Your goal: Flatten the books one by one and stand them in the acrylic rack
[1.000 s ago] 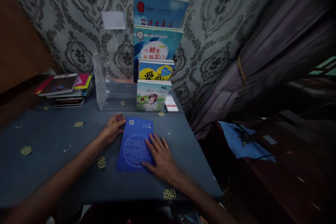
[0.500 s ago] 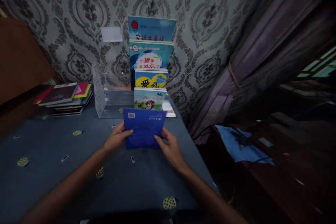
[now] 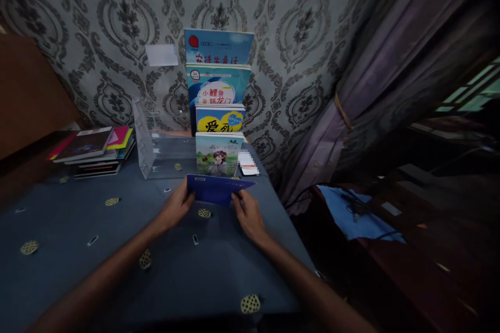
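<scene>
I hold a thin blue booklet (image 3: 219,189) in both hands, lifted off the table and tilted nearly flat. My left hand (image 3: 176,208) grips its left edge and my right hand (image 3: 247,212) grips its right edge, fingers closed on it. Just beyond it stands a clear acrylic tiered rack (image 3: 156,138) with several picture books (image 3: 217,114) upright in its right column, the nearest showing a girl on green (image 3: 217,156). The rack's left column holds nothing.
A stack of books (image 3: 94,148) lies at the back left of the blue-grey tablecloth (image 3: 97,250) with small lotus-pod prints. Patterned wallpaper rises behind. A purple curtain (image 3: 375,88) hangs on the right above a dark lower surface with a blue cloth (image 3: 351,213).
The booklet lay flat on the table under my hands, then was raised upright, and now it is carried farther toward the rack and tipped almost level.
</scene>
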A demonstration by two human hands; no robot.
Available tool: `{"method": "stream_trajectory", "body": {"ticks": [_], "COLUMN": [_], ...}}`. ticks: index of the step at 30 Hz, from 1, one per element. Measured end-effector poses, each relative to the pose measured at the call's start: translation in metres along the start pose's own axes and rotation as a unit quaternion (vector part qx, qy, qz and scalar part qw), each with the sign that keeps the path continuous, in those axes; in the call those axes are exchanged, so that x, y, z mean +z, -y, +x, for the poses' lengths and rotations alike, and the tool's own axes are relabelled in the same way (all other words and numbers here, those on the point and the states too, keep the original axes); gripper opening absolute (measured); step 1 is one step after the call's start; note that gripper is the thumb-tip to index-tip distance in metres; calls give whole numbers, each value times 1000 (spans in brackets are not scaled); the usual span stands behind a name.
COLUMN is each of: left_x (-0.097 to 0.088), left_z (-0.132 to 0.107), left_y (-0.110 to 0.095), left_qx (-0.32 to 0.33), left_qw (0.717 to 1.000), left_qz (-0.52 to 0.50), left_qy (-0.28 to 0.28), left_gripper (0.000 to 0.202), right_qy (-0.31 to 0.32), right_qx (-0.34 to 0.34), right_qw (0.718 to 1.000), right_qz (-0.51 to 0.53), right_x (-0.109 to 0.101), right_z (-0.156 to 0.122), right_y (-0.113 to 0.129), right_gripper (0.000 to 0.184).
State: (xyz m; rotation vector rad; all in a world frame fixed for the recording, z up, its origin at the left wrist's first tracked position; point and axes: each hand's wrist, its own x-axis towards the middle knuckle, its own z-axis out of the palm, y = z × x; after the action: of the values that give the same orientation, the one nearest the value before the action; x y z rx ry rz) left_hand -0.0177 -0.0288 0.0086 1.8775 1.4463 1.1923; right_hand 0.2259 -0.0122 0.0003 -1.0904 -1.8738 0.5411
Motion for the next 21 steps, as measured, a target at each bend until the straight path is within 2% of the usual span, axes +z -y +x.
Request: {"method": "stream_trajectory", "body": {"ticks": [5,8,11,16,21], "left_x": [-10,-15,-16,-6,5], "left_z": [45,74,93,97,93], "left_y": [-21,-34,-35,-18,0], "left_qx": [64,116,144,150,120], "left_qw": [993,981,975,972,974], "left_qz": [87,116,120,126,158], "left_qy": [-48,-101,-119,-129,-111], "left_gripper": [25,21,21,17,15], "right_qy": [-38,-73,-93,-81,-55], "right_qx": [-16,-50,-76,-77,-60], "right_qw": [999,996,993,993,996], "right_qz": [-31,-21,-18,-26,-38], "right_x": [-8,-13,-13,-4,1], "right_z": [51,85,105,109,104], "right_y": [-5,-6,-10,-24,-39], "right_gripper": [32,35,36,37,37]}}
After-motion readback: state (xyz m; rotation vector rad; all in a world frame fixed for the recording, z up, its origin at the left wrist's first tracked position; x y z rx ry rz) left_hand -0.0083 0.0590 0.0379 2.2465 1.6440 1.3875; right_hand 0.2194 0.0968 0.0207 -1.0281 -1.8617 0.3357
